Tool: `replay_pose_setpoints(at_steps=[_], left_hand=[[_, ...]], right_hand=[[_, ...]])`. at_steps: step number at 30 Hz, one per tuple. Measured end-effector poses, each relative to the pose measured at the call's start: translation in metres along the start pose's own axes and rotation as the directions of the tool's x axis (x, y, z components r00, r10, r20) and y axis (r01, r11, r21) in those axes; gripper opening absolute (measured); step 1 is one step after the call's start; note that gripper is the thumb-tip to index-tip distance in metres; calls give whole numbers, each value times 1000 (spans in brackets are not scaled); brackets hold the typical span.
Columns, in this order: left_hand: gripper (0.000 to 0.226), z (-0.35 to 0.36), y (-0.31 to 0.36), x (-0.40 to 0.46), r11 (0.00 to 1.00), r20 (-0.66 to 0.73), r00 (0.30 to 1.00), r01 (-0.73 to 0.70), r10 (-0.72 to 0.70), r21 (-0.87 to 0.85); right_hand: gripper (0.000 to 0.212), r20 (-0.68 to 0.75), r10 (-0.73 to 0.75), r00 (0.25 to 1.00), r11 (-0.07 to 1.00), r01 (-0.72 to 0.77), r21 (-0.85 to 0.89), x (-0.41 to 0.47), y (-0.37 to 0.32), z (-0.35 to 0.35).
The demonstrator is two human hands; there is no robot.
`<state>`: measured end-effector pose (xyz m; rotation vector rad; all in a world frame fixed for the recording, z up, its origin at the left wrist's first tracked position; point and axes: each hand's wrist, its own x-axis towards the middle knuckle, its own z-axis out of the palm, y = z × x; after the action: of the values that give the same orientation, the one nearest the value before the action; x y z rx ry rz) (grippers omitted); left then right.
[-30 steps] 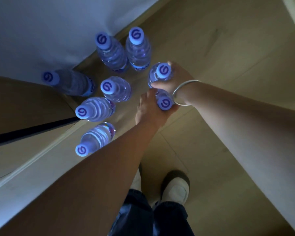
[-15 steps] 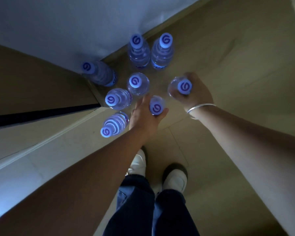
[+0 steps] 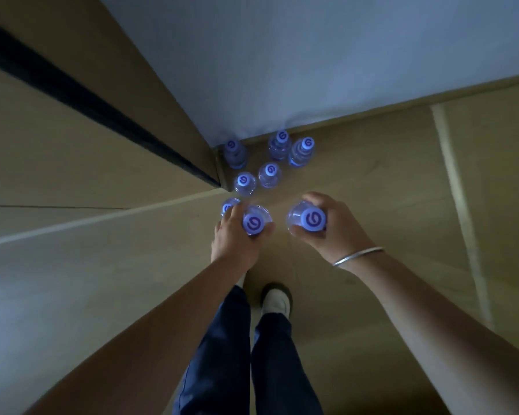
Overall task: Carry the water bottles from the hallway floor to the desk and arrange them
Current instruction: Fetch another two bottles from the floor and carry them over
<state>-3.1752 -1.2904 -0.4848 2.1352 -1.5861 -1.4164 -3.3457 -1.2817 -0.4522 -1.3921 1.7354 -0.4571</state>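
Fingers (image 3: 310, 196) of the right hand (image 3: 330, 227) are curled round one water bottle (image 3: 307, 221); another bottle (image 3: 253, 223) is gripped by the left hand (image 3: 232, 239). Both should be kept upright when carried. Six bottles (image 3: 269, 174) are left on the hallway floor (image 3: 372, 175).
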Motion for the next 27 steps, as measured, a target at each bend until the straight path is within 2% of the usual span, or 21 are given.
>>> replay_pose_setpoints(at_steps=[3,6,12,15,20,24,27], left_hand=[[48,-46,18,-44,997,-43,998,37,-40,-64],[46,-96,29,-93,993,-120,992,20,-35,-119],[69,-199,30,-195,954,-248,964,16,-95,-300],[69,-250,20,-250,943,-357,927,-14,-113,-333],[57,-329,-8,-333,943,-539,830,-50,-144,-329],[39,-385,-44,-395,904,-638,739,-95,-217,-417],[23,-419,-79,-439,895,-695,678,-124,-238,-428]], right_hand=[[42,2,-114,994,993,114,-24,-28,-59,-14],[44,-32,-170,985,985,171,6,-59,-114,-23],[47,61,-264,963,964,261,47,-119,-217,-23],[43,75,-363,929,931,359,61,-152,-274,-13],[36,126,-557,821,830,546,113,-198,-375,21],[34,208,-713,670,698,705,124,-235,-450,63],[34,261,-777,572,617,774,143,-265,-496,101]])
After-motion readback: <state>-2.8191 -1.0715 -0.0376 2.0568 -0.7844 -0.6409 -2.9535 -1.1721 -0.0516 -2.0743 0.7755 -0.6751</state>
